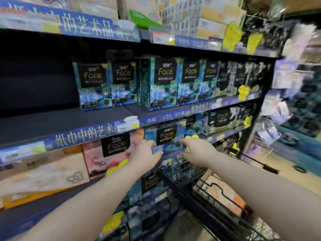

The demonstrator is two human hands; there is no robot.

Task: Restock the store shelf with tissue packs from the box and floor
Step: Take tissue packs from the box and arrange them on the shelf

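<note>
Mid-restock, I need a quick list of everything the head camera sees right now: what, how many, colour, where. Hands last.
Blue floral Face packs: five, blue-green with black labels, upright on the middle shelf.
Dark packs: count unclear, black and grey, right of those blue packs.
Middle shelf: one, dark, bare on its left part.
Blue Face pack: one, blue, on the lower shelf between both hands.
Pink Face pack: one, pink with black label, left of it.
Beige packs: count unclear, beige, lower shelf far left.
Wire cart: one, black, below the hands, holding packs.
Left hand: at the blue pack's left edge.
Right hand: at its right edge.
</note>
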